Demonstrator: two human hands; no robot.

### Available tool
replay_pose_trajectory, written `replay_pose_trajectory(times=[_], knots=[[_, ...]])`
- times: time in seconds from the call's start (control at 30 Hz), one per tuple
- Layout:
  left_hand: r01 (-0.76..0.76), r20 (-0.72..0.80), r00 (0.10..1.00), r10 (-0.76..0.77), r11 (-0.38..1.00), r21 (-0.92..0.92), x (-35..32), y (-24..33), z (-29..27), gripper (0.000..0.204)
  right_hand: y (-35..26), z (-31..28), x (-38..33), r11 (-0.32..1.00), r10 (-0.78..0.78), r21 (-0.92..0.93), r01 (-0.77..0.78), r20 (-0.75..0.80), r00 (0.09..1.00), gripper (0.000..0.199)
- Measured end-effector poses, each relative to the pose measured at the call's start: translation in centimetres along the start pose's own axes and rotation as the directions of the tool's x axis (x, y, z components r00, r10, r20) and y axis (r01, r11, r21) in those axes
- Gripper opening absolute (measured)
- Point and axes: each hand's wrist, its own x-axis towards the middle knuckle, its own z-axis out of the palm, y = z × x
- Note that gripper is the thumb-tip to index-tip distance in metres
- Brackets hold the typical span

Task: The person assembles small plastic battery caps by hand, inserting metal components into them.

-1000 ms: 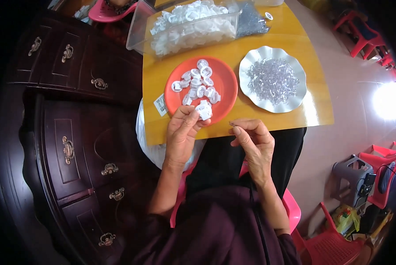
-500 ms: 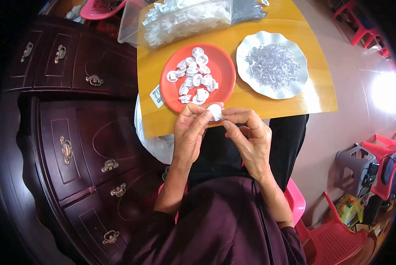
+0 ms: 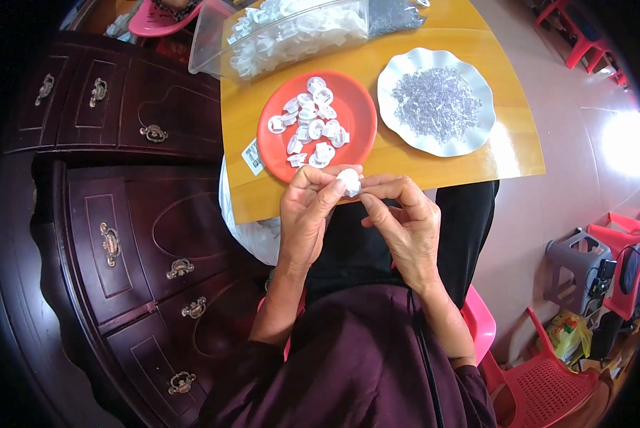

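My left hand (image 3: 305,214) pinches a small round white plastic piece (image 3: 349,178) between thumb and fingers, just off the table's near edge. At the right side of that piece, the thumb and forefinger of my right hand (image 3: 410,222) come together. Whatever lies between those right fingertips is too small to make out. Just beyond my hands is a red plate (image 3: 363,143) with several similar white plastic pieces (image 3: 323,152) scattered on it. To its right a white scalloped plate (image 3: 482,135) holds a heap of tiny clear plastic parts (image 3: 437,103).
A clear plastic bin (image 3: 207,53) full of white pieces stands at the table's far left, beside a bag of dark parts (image 3: 397,18). Dark wooden drawers (image 3: 113,235) rise at left. A grey stool (image 3: 570,274) and a pink chair (image 3: 545,389) are at right.
The white piece has tilted slightly between my fingers. Both hands stay in nearly the same place, and the whole view has shifted a little.
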Motion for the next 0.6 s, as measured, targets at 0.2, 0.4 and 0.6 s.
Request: replay_pose_trajectory(times=[0.2, 0.4, 0.6], knots=[[0.000, 0.007, 1.000, 0.000, 1.000, 0.016, -0.07, 0.19, 0.39, 0.012, -0.17, -0.27, -0.10, 1.000, 0.020, 0.001, -0.020, -0.005, 1.000, 0.007], [-0.003, 0.015, 1.000, 0.002, 1.000, 0.027, 0.02, 0.11, 0.53, 0.010, -0.06, -0.54, -0.23, 0.999, 0.021, -0.035, -0.021, -0.003, 1.000, 0.008], [-0.040, 0.047, 0.998, 0.036, 0.994, 0.098, -0.11, 0.30, 0.59, 0.007, -0.06, -0.68, -0.26, 0.999, 0.043, -0.018, -0.043, -0.004, 0.999, 0.009]])
